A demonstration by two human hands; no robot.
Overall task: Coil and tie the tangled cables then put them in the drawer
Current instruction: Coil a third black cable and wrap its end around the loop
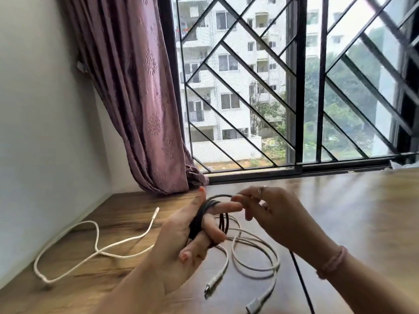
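The left hand [181, 236] is raised above the wooden worktop [340, 211], palm toward the camera. A black cable [199, 218] is wound in several turns around its fingers [226, 208]; the index finger points straight out to the right and the lower fingers curl in over the coil, gripping it. The right hand [269, 214] sits just right of those fingertips, its thumb and forefinger pinching the free run of the black cable where it arcs off the coil. A black strand hangs below the right wrist toward the near edge.

Beneath the fingers, a white cable [254, 257] lies in loose loops on the worktop. Another white cable [95, 243] sprawls well to the left of the fingers. A mauve curtain [140, 98] hangs beyond the left fingertips beside the barred window [294, 87].
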